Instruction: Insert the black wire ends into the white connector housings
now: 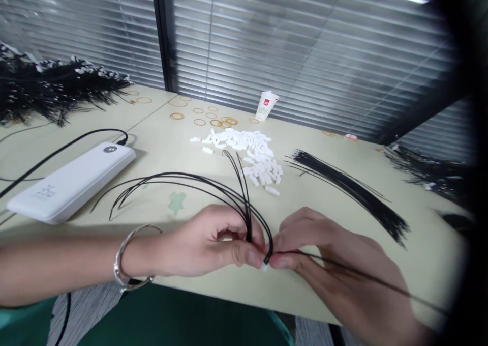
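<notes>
My left hand [229,244], a bracelet on its wrist, pinches a small white connector [265,265] close to the table's front edge. Several black wires [183,175] run out of that connector and arch over the hand to the left. Facing it, my right hand [324,254] grips a single black wire [351,267] between thumb and fingers, its tip right beside the connector. Whether the tip sits inside the connector I cannot tell. A pile of loose white connectors [259,152] lies beyond my hands, and a bundle of straight black wires [351,196] rests to the right.
On the left lie a white power bank [72,180] with a cable and a large heap of black wires [49,89]. Rubber bands [224,122] are scattered near a paper cup [266,106] at the back. More wires [427,168] lie far right.
</notes>
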`<act>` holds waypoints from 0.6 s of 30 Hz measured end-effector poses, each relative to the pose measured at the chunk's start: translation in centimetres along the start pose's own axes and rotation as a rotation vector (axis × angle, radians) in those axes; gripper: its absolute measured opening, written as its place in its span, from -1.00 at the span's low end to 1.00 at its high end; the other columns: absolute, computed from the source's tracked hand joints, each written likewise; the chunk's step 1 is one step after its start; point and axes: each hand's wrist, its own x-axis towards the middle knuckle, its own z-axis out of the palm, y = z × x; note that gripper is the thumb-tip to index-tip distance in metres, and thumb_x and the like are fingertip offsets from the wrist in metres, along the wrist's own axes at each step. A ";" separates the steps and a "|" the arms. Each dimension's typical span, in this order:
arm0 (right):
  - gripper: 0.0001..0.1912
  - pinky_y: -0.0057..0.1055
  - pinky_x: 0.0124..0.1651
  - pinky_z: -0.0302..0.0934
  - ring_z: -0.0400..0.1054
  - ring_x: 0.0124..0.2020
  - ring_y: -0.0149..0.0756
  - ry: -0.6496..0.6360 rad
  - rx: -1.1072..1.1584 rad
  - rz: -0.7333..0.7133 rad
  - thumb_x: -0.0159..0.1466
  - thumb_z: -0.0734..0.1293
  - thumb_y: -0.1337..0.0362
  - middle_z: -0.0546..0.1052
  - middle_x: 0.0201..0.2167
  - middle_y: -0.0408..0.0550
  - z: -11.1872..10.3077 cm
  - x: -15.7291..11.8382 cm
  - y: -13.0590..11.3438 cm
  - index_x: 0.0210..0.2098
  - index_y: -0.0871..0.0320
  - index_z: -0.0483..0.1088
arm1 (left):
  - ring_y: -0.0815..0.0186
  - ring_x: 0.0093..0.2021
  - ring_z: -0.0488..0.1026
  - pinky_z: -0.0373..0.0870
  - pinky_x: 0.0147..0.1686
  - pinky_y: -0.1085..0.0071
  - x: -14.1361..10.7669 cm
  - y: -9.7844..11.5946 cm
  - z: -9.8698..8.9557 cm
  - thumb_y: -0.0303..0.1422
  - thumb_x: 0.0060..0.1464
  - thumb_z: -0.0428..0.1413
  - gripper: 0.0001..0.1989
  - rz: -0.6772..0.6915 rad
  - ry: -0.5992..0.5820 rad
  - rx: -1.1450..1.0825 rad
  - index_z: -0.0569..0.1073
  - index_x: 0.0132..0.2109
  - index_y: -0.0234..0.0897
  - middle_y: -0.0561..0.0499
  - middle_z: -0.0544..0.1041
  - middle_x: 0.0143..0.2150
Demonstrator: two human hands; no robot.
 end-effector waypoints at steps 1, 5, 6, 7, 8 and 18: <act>-0.75 -0.49 -0.31 0.25 0.35 -0.34 -0.41 0.009 0.026 -0.008 0.16 0.31 0.53 0.46 -0.40 -0.18 0.0 0.2 0.2 -0.29 0.03 0.40 | 0.45 -0.40 0.34 0.32 -0.40 0.55 0.0 0.0 0.0 -0.47 0.02 0.15 -0.94 0.001 0.014 0.012 0.40 -0.36 -0.40 0.02 0.39 -0.40; -0.84 -0.49 -0.27 0.25 0.35 -0.28 -0.39 0.001 0.034 0.047 0.20 0.30 0.47 0.44 -0.31 -0.12 -0.2 0.7 0.5 -0.39 0.07 0.42 | 0.44 -0.39 0.35 0.34 -0.39 0.54 -0.1 -0.2 0.1 -0.41 0.07 0.12 -0.89 0.031 0.043 0.064 0.40 -0.36 -0.38 0.01 0.40 -0.38; -0.85 -0.50 -0.28 0.25 0.34 -0.28 -0.40 -0.004 0.027 0.071 0.20 0.30 0.45 0.43 -0.30 -0.12 -0.2 0.7 0.5 -0.40 0.07 0.41 | 0.43 -0.38 0.36 0.34 -0.38 0.53 -0.1 -0.3 0.1 -0.39 0.08 0.11 -0.88 0.046 0.054 0.089 0.41 -0.36 -0.38 0.00 0.41 -0.37; -0.86 -0.50 -0.28 0.25 0.34 -0.28 -0.40 -0.021 0.023 0.079 0.21 0.29 0.44 0.42 -0.31 -0.12 -0.1 0.7 0.5 -0.41 0.08 0.40 | 0.42 -0.37 0.37 0.35 -0.36 0.52 -0.1 -0.3 0.1 -0.38 0.09 0.10 -0.88 0.062 0.063 0.119 0.41 -0.35 -0.38 0.00 0.41 -0.37; -0.85 -0.50 -0.28 0.24 0.34 -0.29 -0.40 -0.046 0.024 0.075 0.22 0.27 0.45 0.42 -0.32 -0.12 -0.1 0.7 0.5 -0.40 0.08 0.40 | 0.40 -0.35 0.39 0.36 -0.34 0.51 -0.1 -0.4 0.1 -0.38 0.10 0.10 -0.88 0.082 0.068 0.151 0.42 -0.35 -0.37 -0.01 0.42 -0.36; -0.74 -0.44 -0.20 0.20 0.27 -0.24 -0.39 -0.163 -0.117 -0.083 0.21 0.19 0.59 0.44 -0.30 -0.12 0.3 0.4 0.4 -0.28 0.11 0.31 | 0.38 -0.27 0.37 0.34 -0.29 0.49 -0.1 -0.8 0.0 -0.42 0.16 0.01 -0.89 0.058 0.086 0.250 0.40 -0.30 -0.35 -0.02 0.39 -0.29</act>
